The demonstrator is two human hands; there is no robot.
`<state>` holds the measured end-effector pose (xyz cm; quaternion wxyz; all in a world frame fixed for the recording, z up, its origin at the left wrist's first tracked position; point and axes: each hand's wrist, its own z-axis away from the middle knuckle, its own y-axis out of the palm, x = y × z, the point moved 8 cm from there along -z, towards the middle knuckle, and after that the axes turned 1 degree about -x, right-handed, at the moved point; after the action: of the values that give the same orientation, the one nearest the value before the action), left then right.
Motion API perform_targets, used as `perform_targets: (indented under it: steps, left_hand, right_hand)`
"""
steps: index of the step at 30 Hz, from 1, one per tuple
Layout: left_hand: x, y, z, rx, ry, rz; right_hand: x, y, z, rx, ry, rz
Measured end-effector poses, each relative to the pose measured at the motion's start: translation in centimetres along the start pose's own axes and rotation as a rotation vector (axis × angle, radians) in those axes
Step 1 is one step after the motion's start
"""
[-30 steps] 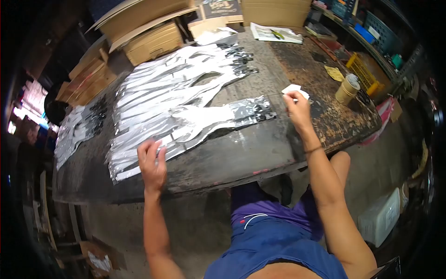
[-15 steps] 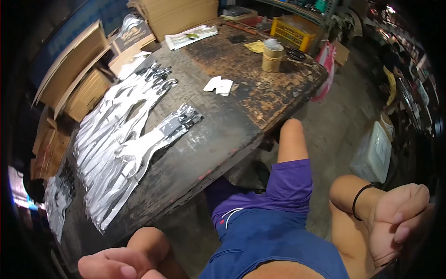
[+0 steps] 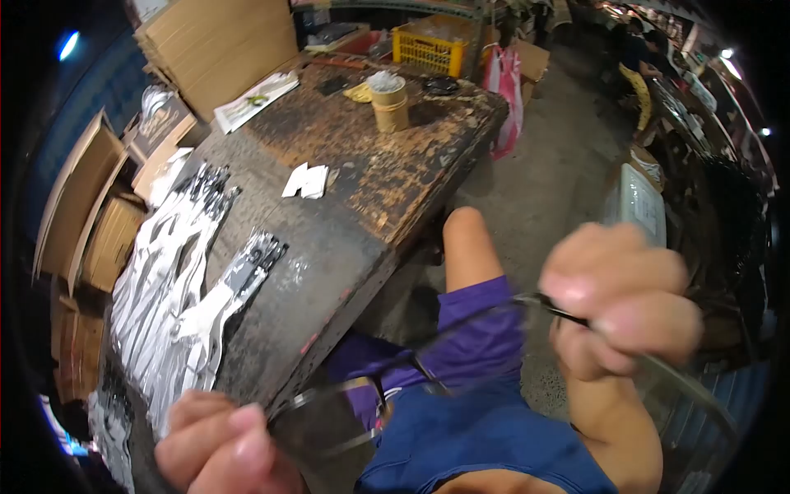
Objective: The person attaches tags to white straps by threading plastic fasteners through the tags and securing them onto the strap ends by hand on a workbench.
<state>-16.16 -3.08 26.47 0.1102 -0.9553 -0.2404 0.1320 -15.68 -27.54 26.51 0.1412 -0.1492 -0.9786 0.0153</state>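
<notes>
A pair of eyeglasses (image 3: 380, 389) is stretched between my two hands, low in front of my body, blurred by motion. My left hand (image 3: 218, 445) is closed at the lower left, its fingers pinching the glasses by one side. Higher up on the right, my right hand (image 3: 621, 296) grips the other side near the hinge, and a temple arm runs down past it. Beyond my left hand, long clear plastic packets with white and black contents (image 3: 169, 288) lie spread over the worn table (image 3: 329, 263). One such packet (image 3: 222, 300) rests apart from the pile.
On the table stand a tan cup-like container (image 3: 390, 111), small white papers (image 3: 306, 181) and a printed sheet (image 3: 257, 102). Cardboard boxes (image 3: 218, 58) line the left and back. A yellow crate (image 3: 428, 51) sits behind. At the right are a plastic-wrapped bundle (image 3: 642, 198) and another person (image 3: 635, 70).
Both hands have come up into view with the eyeglasses now held between them; earlier no glasses were visible. My view has turned right, so the table sits further left.
</notes>
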Motion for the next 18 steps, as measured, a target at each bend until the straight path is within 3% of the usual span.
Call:
perform_targets:
  steps: [1, 3, 5, 6, 8, 9, 11, 14, 15, 16, 17, 18]
  left_hand:
    - [1.7, 0.5, 0.9, 0.111, -0.089, 0.073]
    - [4.2, 3.0, 2.5, 0.221, -0.186, 0.023]
    - [7.8, 5.7, 6.1, 0.246, -0.455, 0.151]
    - [8.8, 6.4, 7.1, 0.241, -0.463, 0.144]
    - [11.8, 9.3, 10.2, 0.449, -0.744, 0.276]
    - [12.4, 9.7, 10.5, 0.45, -0.753, 0.273]
    - [14.2, 8.9, 10.9, 0.219, -0.893, 0.294]
    - [13.1, 5.0, 9.1, 0.123, -0.595, 0.188]
    - [11.8, 4.2, 8.6, 0.084, -0.62, 0.163]
    - [10.2, 3.6, 7.9, 0.149, -0.506, 0.134]
    - [7.9, 4.2, 6.2, 0.189, -0.201, 0.204]
    - [6.3, 4.5, 6.5, 0.344, -0.156, 0.468]
  right_hand:
    - [-1.3, 0.2, 0.2, -0.005, 0.038, -0.039]
    - [-3.9, 1.0, 1.3, 0.28, 0.115, 0.091]
    - [-7.6, 1.9, 3.5, 0.409, 0.195, 0.177]
    - [-8.8, 2.6, 4.2, 0.416, 0.194, 0.167]
    - [-14.2, 3.6, 7.4, 0.443, 0.713, 0.089]
    - [-15.6, 4.1, 8.0, 0.448, 0.719, 0.083]
    - [-20.0, 4.3, 9.3, 0.425, 0.923, 0.022]
    - [-24.6, 4.4, 9.5, 0.45, 0.998, 0.065]
    - [-26.4, 4.5, 10.3, 0.432, 1.014, 0.079]
    - [-28.1, 4.4, 11.2, 0.41, 1.027, 0.11]
    - [-29.1, 4.6, 11.6, 0.438, 0.98, 0.155]
    - [-30.1, 4.6, 12.5, 0.417, 0.974, 0.139]
